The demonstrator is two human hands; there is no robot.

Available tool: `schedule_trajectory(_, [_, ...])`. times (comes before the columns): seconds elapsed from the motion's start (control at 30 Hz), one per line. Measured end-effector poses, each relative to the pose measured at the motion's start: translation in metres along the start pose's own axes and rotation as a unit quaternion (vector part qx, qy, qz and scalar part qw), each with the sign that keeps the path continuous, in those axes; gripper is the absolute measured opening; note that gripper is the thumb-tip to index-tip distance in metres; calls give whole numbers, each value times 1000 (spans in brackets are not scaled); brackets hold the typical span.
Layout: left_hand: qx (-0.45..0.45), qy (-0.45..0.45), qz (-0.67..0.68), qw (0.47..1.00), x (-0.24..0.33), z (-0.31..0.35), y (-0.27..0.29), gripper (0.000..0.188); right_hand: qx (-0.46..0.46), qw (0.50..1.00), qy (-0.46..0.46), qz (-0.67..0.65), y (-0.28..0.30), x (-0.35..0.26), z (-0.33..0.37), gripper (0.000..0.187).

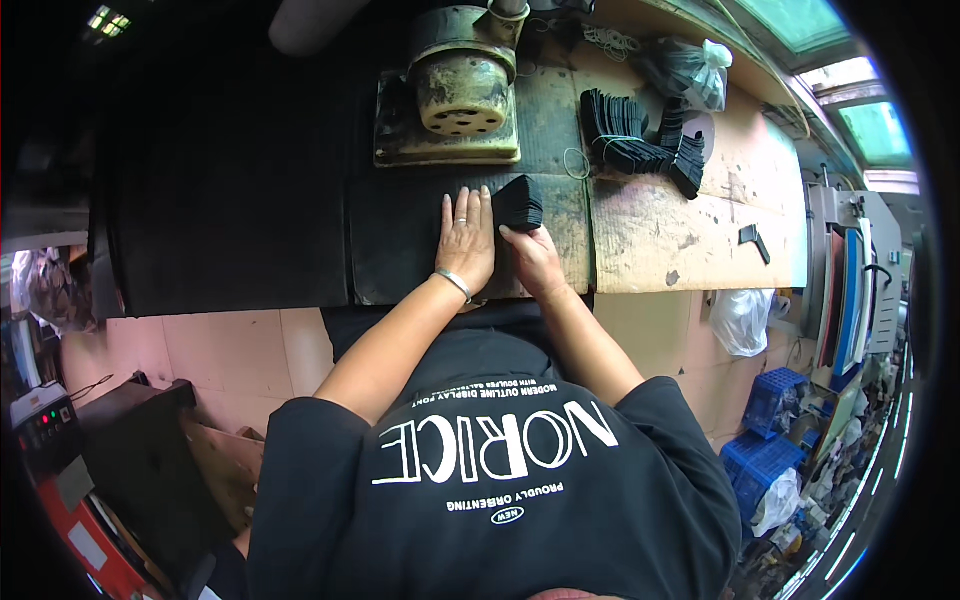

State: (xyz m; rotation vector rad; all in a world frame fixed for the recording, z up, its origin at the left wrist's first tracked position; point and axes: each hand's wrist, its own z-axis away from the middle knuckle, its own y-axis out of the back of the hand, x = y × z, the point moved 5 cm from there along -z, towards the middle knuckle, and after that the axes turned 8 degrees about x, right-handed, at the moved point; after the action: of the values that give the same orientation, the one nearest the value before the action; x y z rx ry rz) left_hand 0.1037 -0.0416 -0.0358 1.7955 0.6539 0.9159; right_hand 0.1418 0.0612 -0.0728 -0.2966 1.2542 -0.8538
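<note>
A small stack of thin black pieces stands near the front middle of the cardboard-covered table, its layered edges showing on the right. My right hand holds the stack by its near end, the thumb at its left side and the other fingers mostly hidden. Right beside it, my left hand has its fingers stretched out straight over the dark cardboard, close to the stack's left edge. A ring and a silver bracelet are on that hand and wrist. Whether the left palm touches the stack, I cannot tell.
Behind my hands stands a stained cream machine head with holes underneath, over a square base. Right of it lie banded bundles of black pieces, a loose black piece and a tied plastic bag. Blue crates sit below, right.
</note>
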Motion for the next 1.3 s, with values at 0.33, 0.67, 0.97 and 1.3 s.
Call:
schedule_trajectory(0.33, [-79, -43, 133, 987, -28, -17, 51, 52, -73, 984, -75, 142, 17, -30, 6, 35])
schedule_trajectory(0.67, [-104, -160, -168, 967, -17, -28, 61, 30, -120, 608, 344, 705, -54, -76, 23, 91])
schedule_trajectory(0.97, [32, -149, 48, 987, -25, -10, 82, 83, -150, 525, 385, 744, -65, -26, -1, 37])
schedule_trajectory(1.3, [-8, 55, 395, 917, -90, 12, 19, 75, -123, 491, 312, 804, -59, -13, 0, 61])
